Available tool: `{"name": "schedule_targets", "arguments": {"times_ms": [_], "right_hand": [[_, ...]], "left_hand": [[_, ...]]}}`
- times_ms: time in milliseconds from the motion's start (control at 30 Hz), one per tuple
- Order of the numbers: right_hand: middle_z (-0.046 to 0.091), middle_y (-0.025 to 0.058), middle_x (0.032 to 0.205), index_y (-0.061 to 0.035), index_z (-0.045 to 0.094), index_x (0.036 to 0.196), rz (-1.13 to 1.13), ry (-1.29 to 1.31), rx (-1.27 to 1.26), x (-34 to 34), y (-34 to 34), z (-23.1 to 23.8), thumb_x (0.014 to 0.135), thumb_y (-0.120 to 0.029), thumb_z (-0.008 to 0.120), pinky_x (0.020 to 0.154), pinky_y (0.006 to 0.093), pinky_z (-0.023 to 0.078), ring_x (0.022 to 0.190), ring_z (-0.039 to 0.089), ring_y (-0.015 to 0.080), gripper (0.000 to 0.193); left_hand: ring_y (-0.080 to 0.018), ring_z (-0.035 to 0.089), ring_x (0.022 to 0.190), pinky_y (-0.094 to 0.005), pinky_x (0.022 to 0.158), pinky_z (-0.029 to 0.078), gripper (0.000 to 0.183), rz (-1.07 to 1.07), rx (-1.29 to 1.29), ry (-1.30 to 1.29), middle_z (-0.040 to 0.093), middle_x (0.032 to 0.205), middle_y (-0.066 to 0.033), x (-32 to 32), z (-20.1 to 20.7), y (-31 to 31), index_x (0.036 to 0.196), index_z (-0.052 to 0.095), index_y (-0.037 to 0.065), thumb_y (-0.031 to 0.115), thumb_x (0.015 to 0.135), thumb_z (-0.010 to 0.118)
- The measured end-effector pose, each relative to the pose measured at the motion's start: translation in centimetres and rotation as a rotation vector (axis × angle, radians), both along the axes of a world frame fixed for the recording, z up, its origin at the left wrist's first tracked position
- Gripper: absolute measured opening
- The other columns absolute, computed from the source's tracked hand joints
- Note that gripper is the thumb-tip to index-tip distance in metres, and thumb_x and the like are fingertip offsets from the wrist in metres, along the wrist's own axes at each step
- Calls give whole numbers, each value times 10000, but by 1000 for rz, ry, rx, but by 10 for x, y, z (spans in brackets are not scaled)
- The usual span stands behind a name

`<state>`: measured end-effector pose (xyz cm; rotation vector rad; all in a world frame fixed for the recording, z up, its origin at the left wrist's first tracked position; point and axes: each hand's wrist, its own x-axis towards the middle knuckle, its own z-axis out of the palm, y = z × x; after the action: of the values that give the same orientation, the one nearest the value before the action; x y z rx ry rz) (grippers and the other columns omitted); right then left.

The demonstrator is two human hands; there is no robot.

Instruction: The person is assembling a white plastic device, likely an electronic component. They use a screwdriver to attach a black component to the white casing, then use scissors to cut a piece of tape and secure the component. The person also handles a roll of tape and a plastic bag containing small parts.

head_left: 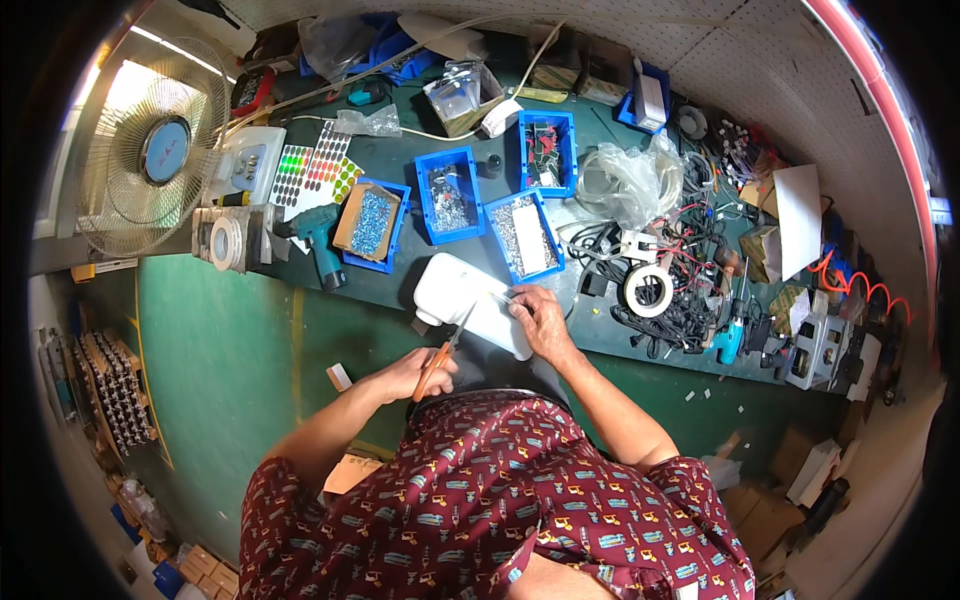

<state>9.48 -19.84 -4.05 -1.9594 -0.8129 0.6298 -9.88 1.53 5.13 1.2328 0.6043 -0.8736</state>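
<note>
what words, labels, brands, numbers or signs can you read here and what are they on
No text can be read clearly.
Fan hub: pale marks on blue, too small to read.
Sticker sheets: coloured ovals, any print too small.
Teal drill: any marking too small.
White plastic piece: no lettering I can make out.

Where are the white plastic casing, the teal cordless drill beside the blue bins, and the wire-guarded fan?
White plastic casing [453, 288], head view: its broad end.
Teal cordless drill [325, 252], head view: its handle.
Wire-guarded fan [167, 152], head view: its blue hub.
</note>
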Motion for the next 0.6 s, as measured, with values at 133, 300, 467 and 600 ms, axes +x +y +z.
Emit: {"name": "schedule_targets", "arguments": {"times_ms": [133,300,467,600], "right_hand": [[680,183,1174,17,713,986,-2,8,2,1,2,3,925,-136,658,982,462,452,1075,594,390,174],[681,184,1169,18,705,1003,13,-8,0,3,1,5,942,-166,640,976,465,450,1068,595,396,204],[684,192,1166,9,706,1020,3,23,37,1,0,6,945,-176,639,985,467,445,1074,602,399,210],[697,176,1153,10,685,999,-2,22,24,1,-1,3,958,-162,645,1001,431,454,1101,632,342,182]], "left_hand": [[-126,619,697,-258,608,512,394,59,-117,91,674,871,-116,24,-12,-6,1129,571,-30,275,894,653],[-123,614,643,-269,583,513,352,55,-103,98,678,870,-133,48,-18,-10,1096,575,-12,280,912,640],[-123,606,630,-271,560,496,384,80,-87,83,685,872,-136,53,-37,-12,1115,562,9,314,903,655],[-122,606,630,-273,556,496,403,45,-59,92,686,868,-136,59,-39,-11,1140,542,26,324,898,667]]}}
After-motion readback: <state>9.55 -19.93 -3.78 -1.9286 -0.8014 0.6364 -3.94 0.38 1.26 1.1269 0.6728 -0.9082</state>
